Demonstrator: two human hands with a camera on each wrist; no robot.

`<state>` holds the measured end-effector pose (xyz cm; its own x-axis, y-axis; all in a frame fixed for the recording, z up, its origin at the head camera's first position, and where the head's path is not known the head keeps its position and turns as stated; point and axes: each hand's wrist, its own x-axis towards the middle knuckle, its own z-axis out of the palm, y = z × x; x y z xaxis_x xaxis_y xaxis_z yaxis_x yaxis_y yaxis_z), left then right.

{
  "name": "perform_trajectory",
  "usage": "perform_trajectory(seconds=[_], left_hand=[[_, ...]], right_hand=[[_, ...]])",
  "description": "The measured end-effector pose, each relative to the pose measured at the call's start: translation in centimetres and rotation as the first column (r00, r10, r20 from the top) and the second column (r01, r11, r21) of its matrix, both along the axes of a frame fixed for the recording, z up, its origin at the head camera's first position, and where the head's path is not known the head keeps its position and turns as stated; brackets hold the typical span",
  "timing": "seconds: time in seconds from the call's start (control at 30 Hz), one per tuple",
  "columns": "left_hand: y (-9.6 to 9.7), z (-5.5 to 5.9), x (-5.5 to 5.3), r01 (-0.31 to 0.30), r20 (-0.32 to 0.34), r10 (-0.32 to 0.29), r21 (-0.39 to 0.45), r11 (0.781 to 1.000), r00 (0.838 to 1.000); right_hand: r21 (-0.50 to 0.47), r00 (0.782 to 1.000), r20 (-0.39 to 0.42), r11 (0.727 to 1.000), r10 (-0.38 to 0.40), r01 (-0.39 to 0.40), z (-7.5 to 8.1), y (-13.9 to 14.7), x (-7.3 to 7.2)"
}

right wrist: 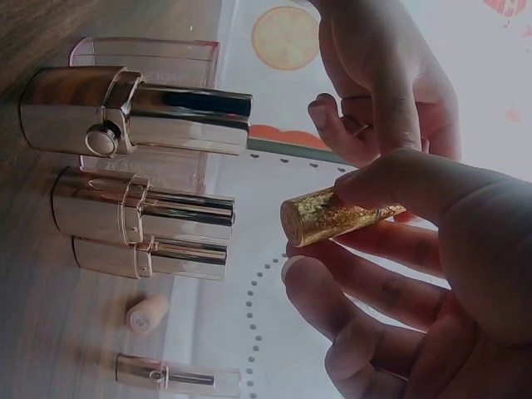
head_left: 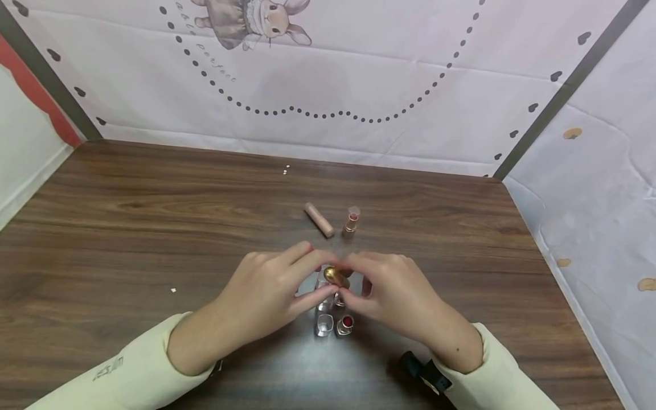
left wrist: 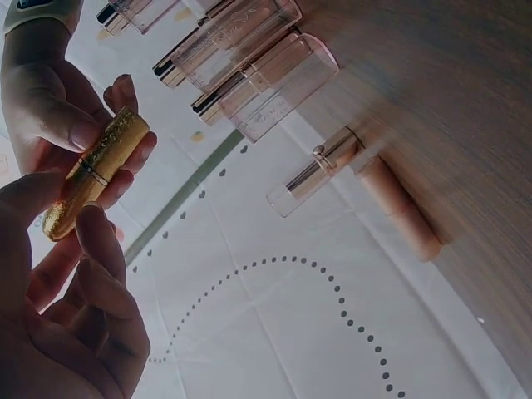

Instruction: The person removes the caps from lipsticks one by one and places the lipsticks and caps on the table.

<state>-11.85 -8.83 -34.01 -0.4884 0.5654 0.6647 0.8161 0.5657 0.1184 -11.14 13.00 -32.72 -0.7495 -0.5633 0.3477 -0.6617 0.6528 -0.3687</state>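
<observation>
Both hands hold a gold, textured lipstick tube (head_left: 335, 277) between them, above the table's middle. My left hand (head_left: 266, 282) pinches its rounded end with thumb and fingers; in the left wrist view a dark band rings the tube (left wrist: 98, 174). My right hand (head_left: 397, 293) pinches the other end, whose flat base faces the right wrist camera. Beneath the hands stand uncapped rose-gold lipsticks (right wrist: 179, 112), with clear caps (head_left: 324, 325) beside them. The head view shows a dark red bullet in the nearest lipstick (head_left: 345, 324). The hands partly hide this group.
Beyond the hands, a pinkish tube (head_left: 319, 220) lies on the brown wood-grain table (head_left: 154, 228). To its right stands a lipstick (head_left: 351, 221) under a clear cap. Small white bits (head_left: 173, 290) dot the surface. Printed cloth walls (head_left: 359, 85) border the table.
</observation>
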Motion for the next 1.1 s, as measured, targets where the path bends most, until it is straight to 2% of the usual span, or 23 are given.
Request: perform_trajectory(seconds=[0.4, 0.67, 1.1], left_hand=[[-0.12, 0.02, -0.01, 0.019, -0.002, -0.019, 0.015, 1.0, 1.0], [-0.14, 0.11, -0.18, 0.004, -0.009, -0.003, 0.024, 1.0, 1.0], [-0.21, 0.06, -0.12, -0.017, 0.017, 0.017, 0.014, 1.0, 1.0]], right_hand=[[0.009, 1.0, 0.007, 1.0, -0.004, 0.004, 0.16, -0.12, 0.13], [-0.017, 1.0, 0.028, 1.0, -0.01, 0.01, -0.05, 0.0, 0.32], [0.001, 0.999, -0.037, 1.0, -0.022, 0.022, -0.17, -0.16, 0.33]])
